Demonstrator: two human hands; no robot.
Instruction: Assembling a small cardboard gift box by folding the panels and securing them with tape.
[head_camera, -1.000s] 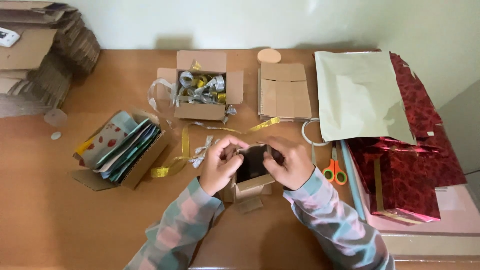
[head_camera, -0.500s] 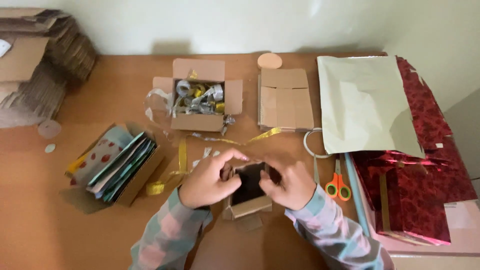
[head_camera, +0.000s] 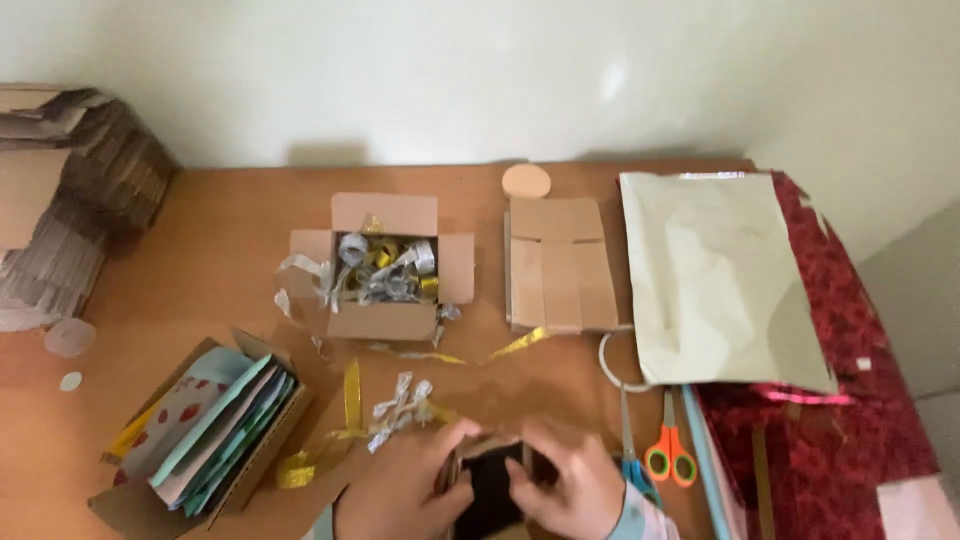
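While both hands pressed on a small brown box (head_camera: 490, 485) with something black inside, it sat low on the wooden surface (head_camera: 220, 250). The left hand (head_camera: 405, 490) and right hand (head_camera: 570, 485) curled shut around its sides (fingers bent). Orange scissors (head_camera: 668, 455) lay just beside the right hand.

Wooden table (head_camera: 220, 230), ribbon box (head_camera: 385, 268), scissors (head_camera: 668, 450)
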